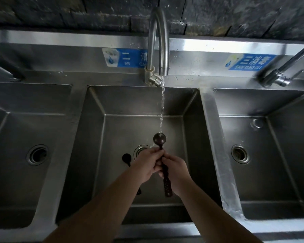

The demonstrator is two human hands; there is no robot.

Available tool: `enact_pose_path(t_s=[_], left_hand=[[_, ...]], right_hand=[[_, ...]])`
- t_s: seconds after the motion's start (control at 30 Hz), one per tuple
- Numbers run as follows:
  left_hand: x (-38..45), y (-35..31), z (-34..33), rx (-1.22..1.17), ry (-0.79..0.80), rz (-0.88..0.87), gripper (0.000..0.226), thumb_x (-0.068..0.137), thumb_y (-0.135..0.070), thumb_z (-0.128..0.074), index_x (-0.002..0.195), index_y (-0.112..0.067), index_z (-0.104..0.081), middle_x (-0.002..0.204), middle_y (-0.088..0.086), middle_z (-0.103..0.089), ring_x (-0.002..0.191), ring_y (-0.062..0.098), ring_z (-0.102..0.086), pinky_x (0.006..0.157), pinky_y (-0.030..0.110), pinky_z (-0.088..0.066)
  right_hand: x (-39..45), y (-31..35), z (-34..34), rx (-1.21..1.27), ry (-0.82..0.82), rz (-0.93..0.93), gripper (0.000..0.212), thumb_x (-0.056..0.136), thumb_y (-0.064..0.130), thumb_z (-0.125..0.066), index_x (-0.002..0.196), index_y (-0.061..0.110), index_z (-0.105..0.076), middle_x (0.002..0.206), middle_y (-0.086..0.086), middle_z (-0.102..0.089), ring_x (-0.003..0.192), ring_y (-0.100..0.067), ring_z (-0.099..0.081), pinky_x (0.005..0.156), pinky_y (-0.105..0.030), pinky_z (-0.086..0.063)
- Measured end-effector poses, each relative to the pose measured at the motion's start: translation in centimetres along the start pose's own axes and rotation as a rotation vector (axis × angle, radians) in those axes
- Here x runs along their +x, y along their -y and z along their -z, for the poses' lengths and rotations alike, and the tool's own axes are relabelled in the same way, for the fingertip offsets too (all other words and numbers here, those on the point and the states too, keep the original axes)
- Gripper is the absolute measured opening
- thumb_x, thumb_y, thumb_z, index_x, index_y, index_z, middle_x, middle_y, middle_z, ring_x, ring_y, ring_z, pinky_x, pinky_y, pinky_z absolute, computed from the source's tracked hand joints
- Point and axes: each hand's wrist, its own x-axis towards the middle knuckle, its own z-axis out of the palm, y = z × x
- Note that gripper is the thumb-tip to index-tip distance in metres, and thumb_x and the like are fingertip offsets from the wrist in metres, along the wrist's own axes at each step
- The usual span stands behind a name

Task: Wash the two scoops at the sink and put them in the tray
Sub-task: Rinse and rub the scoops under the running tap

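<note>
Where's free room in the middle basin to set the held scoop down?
Bare floor right of the drain, toward the right wall, and at the back under the faucet. Crowded left-front: the second scoop lies beside the drain, both hands above holding the scoop.

Dim, bluish light; glare streaks the steel backsplash (200,44), basins shadowed, edges bent by wide-angle distortion.

Blue label (125,57) on the sink backsplash (77,58) facing me at upper centre, showing "二 清", "ER", faucet (158,39) covering the rest, second blue label (251,61) at upper right reading "三消毒", "SAN XIAO DU"
</note>
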Motion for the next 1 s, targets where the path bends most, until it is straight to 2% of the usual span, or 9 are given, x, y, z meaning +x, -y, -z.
enact_pose_path(t_s=[0.13, 0.27, 0.4, 0.53, 0.6, 0.7, 0.83, 0.93, 1.0], left_hand=[[0.1, -1.8, 0.2, 0.062, 0.022, -0.024, 0.019, 0.097, -0.013, -0.051, 0.098, -0.005, -0.068, 0.057, 0.002, -0.052, 0.045, 0.014, -0.046, 0.043, 0.028, -0.042], [0.9, -5.5, -0.6, 0.084, 0.01, -0.144, 0.021, 0.096, -0.011, -0.05, 0.1, -0.014, -0.071, 0.058, 0.001, -0.059, 0.043, 0.012, -0.052, 0.042, 0.026, -0.039], [1.6, -10.4, -1.4, 0.152, 0.033, -0.278, 0.018, 0.093, -0.015, -0.056, 0.097, -0.02, -0.073, 0.056, 0.0, -0.06, 0.043, 0.013, -0.051, 0.043, 0.026, -0.033], [2.2, -15.1, -2.1, 0.138, 0.016, -0.356, 0.022, 0.094, -0.01, -0.055, 0.106, -0.019, -0.072, 0.054, -0.003, -0.064, 0.042, 0.011, -0.054, 0.04, 0.022, -0.039], [2.2, -16.8, -2.5, 0.115, 0.055, -0.389, 0.022, 0.095, -0.009, -0.053, 0.102, -0.02, -0.071, 0.055, -0.004, -0.065, 0.042, 0.01, -0.055, 0.04, 0.02, -0.038], [2.3, -18.0, -2.9, 0.09, 0.083, -0.409, 0.023, 0.095, -0.009, -0.053, 0.097, -0.022, -0.072, 0.056, -0.003, -0.065, 0.041, 0.01, -0.055, 0.04, 0.017, -0.039], [2.2, -15.9, -2.8, 0.146, 0.059, -0.363, 0.025, 0.094, -0.01, -0.052, 0.1, -0.024, -0.072, 0.057, 0.0, -0.064, 0.046, 0.015, -0.053, 0.045, 0.022, -0.038], [1.8, -12.1, -2.3, 0.215, 0.022, -0.232, 0.024, 0.096, -0.009, -0.05, 0.108, -0.015, -0.069, 0.052, -0.001, -0.062, 0.044, 0.017, -0.054, 0.042, 0.026, -0.041], [1.3, -9.2, -2.1, 0.195, 0.032, -0.108, 0.022, 0.096, -0.007, -0.048, 0.101, -0.011, -0.069, 0.053, 0.001, -0.061, 0.042, 0.016, -0.054, 0.039, 0.027, -0.041]], right_hand=[[0.2, 1.7, -1.1, 0.095, 0.018, 0.045, 0.025, 0.097, 0.007, -0.051, 0.095, 0.004, -0.076, 0.076, -0.016, -0.071, 0.06, -0.02, -0.065, 0.052, -0.03, -0.051], [0.8, 5.2, -3.2, 0.179, 0.061, 0.127, 0.027, 0.099, -0.001, -0.043, 0.116, -0.01, -0.061, 0.085, -0.025, -0.065, 0.07, -0.029, -0.064, 0.062, -0.037, -0.047], [1.1, 9.6, -5.4, 0.179, 0.084, 0.261, 0.022, 0.099, -0.004, -0.042, 0.108, -0.007, -0.061, 0.076, -0.022, -0.061, 0.055, -0.023, -0.064, 0.048, -0.029, -0.051], [1.7, 13.4, -7.2, 0.201, 0.09, 0.343, 0.019, 0.098, 0.0, -0.046, 0.105, -0.004, -0.063, 0.076, -0.019, -0.06, 0.062, -0.024, -0.058, 0.058, -0.033, -0.045], [1.9, 14.7, -7.7, 0.181, 0.119, 0.396, 0.021, 0.098, 0.004, -0.048, 0.095, 0.002, -0.068, 0.073, -0.016, -0.062, 0.061, -0.022, -0.057, 0.057, -0.032, -0.045], [2.0, 15.7, -8.0, 0.171, 0.166, 0.465, 0.024, 0.099, 0.006, -0.047, 0.09, 0.005, -0.07, 0.069, -0.015, -0.061, 0.058, -0.021, -0.058, 0.053, -0.03, -0.045], [1.8, 13.8, -6.9, 0.174, 0.157, 0.419, 0.024, 0.099, 0.002, -0.047, 0.091, 0.004, -0.069, 0.07, -0.015, -0.063, 0.058, -0.022, -0.06, 0.054, -0.029, -0.048], [1.3, 10.3, -5.2, 0.143, 0.051, 0.308, 0.02, 0.098, -0.002, -0.046, 0.101, -0.005, -0.065, 0.076, -0.022, -0.064, 0.06, -0.026, -0.064, 0.052, -0.032, -0.052], [0.6, 7.6, -3.9, 0.098, -0.041, 0.223, 0.021, 0.097, -0.001, -0.048, 0.105, -0.009, -0.066, 0.076, -0.021, -0.069, 0.059, -0.025, -0.067, 0.051, -0.032, -0.055]])
